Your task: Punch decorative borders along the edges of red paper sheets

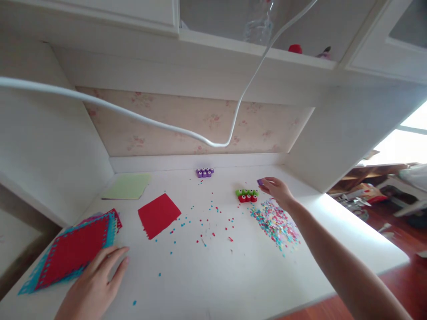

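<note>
My right hand [277, 191] is closed on a small purple craft punch [260, 182], above the back right of the white table. Just left of it stand green craft punches [247, 192] with red craft punches [247, 198] in front, all with white tops. A heap of mixed paper confetti [275, 222] lies below that hand. My left hand [96, 278] rests with fingers apart at the edge of a stack of red and teal paper [78, 249] with punched borders, holding nothing. Beyond it lies a separate red paper square [159, 215].
Several purple punches [204, 172] stand at the back edge. Pale green paper [126, 186] lies back left. Confetti bits are scattered mid-table. A white cable [187, 132] hangs across the view, below a shelf holding a glass jar [258, 31]. Side panels flank the table [207, 284].
</note>
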A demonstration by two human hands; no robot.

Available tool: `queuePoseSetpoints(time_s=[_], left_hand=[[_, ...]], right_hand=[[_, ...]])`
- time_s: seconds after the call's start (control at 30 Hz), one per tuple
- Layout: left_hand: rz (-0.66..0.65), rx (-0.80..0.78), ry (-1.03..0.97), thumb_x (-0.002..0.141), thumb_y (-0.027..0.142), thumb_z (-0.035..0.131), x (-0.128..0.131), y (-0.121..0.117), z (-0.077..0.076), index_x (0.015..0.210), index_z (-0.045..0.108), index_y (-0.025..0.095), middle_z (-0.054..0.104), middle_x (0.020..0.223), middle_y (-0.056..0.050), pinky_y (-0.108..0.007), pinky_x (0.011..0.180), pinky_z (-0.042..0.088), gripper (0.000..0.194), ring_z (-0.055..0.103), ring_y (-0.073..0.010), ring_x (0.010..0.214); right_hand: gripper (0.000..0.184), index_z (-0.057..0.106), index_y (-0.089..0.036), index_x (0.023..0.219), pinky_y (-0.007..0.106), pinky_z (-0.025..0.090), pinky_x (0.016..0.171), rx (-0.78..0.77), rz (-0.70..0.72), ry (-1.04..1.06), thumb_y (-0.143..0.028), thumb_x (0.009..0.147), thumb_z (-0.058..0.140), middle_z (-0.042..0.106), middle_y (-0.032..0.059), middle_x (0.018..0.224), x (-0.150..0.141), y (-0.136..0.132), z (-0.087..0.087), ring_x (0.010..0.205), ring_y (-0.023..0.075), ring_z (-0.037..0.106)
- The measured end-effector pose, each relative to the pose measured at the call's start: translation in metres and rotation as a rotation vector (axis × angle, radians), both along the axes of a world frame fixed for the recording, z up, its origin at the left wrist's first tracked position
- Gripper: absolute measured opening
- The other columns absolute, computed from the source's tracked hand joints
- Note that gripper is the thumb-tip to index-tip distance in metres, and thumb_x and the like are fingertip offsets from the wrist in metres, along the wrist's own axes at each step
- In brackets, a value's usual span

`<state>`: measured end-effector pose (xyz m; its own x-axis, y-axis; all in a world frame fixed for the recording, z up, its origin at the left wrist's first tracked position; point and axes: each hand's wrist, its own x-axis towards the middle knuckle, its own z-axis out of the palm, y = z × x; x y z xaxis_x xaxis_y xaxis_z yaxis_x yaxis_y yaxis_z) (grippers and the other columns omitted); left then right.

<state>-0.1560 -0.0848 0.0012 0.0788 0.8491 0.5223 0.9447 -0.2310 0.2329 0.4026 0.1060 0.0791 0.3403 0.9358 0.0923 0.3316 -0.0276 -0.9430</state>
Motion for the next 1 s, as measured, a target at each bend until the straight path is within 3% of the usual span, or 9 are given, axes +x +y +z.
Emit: queuePoseSetpoints(time_s=[0.07, 0.23, 0.4, 0.57, 0.73, 0.87, 1.0], left_hand=[[-0.081, -0.055, 0.032, 0.091, 0.043, 0.049, 0.015, 0.007, 0.0, 0.106, 0.068, 0.024, 0.07, 0.106, -0.008, -0.039, 0.089, 0.056, 0.031, 0.068, -0.0278, 0.1], [-0.113, -0.049, 0.032, 0.091, 0.044, 0.049, 0.041, 0.024, -0.004, 0.11, 0.069, 0.023, 0.068, 0.117, -0.011, -0.042, 0.092, 0.055, 0.034, 0.064, -0.0296, 0.109], [-0.129, -0.07, 0.046, 0.092, 0.044, 0.049, 0.051, 0.035, -0.011, 0.116, 0.067, 0.022, 0.066, 0.124, -0.011, -0.044, 0.094, 0.055, 0.037, 0.063, -0.0301, 0.113], [-0.148, -0.111, 0.065, 0.093, 0.044, 0.048, 0.05, 0.04, -0.017, 0.124, 0.064, 0.021, 0.065, 0.127, -0.01, -0.044, 0.098, 0.053, 0.041, 0.062, -0.0289, 0.117], [-0.149, -0.146, 0.059, 0.095, 0.041, 0.048, 0.052, 0.038, -0.015, 0.118, 0.066, 0.02, 0.068, 0.121, -0.01, -0.043, 0.098, 0.052, 0.036, 0.063, -0.0278, 0.113], [-0.202, -0.159, 0.042, 0.096, 0.035, 0.046, 0.068, 0.036, -0.006, 0.11, 0.07, 0.022, 0.072, 0.112, -0.009, -0.046, 0.099, 0.049, 0.031, 0.066, -0.027, 0.104], [-0.255, -0.215, 0.035, 0.094, 0.028, 0.05, 0.099, 0.044, 0.009, 0.106, 0.072, 0.024, 0.074, 0.106, -0.006, -0.053, 0.102, 0.043, 0.025, 0.068, -0.027, 0.098]], right_hand=[[0.029, 0.069, -0.015, 0.09, 0.035, 0.054, 0.069, -0.043, -0.001, -0.117, -0.042, 0.082, 0.064, 0.074, 0.0114, 0.083, 0.011, 0.017, -0.006, 0.075, 0.022, 0.069], [0.017, 0.073, -0.019, 0.08, 0.034, 0.047, 0.076, -0.14, 0.076, -0.498, -0.032, 0.08, 0.062, 0.074, 0.0072, 0.078, 0.03, 0.041, -0.021, 0.081, 0.0244, 0.066], [0.023, 0.075, -0.024, 0.094, 0.028, 0.044, 0.08, -0.201, 0.195, -0.747, -0.029, 0.084, 0.056, 0.075, 0.0054, 0.1, 0.034, 0.059, -0.031, 0.094, 0.0232, 0.065], [0.026, 0.075, -0.026, 0.103, 0.026, 0.045, 0.08, -0.256, 0.287, -0.878, -0.028, 0.087, 0.055, 0.075, 0.0035, 0.105, 0.033, 0.067, -0.039, 0.096, 0.0217, 0.066], [0.033, 0.071, -0.022, 0.113, 0.029, 0.045, 0.083, -0.281, 0.249, -0.96, -0.028, 0.093, 0.046, 0.071, 0.0081, 0.116, 0.034, 0.069, -0.035, 0.104, 0.0245, 0.065], [0.039, 0.068, -0.016, 0.118, 0.031, 0.045, 0.081, -0.255, 0.207, -1.004, -0.028, 0.097, 0.037, 0.071, 0.0151, 0.115, 0.016, 0.073, -0.023, 0.102, 0.0273, 0.066], [0.035, 0.069, -0.019, 0.116, 0.029, 0.044, 0.088, -0.154, 0.325, -1.037, -0.027, 0.096, 0.042, 0.071, 0.0104, 0.117, -0.036, 0.081, -0.019, 0.106, 0.0244, 0.064]])
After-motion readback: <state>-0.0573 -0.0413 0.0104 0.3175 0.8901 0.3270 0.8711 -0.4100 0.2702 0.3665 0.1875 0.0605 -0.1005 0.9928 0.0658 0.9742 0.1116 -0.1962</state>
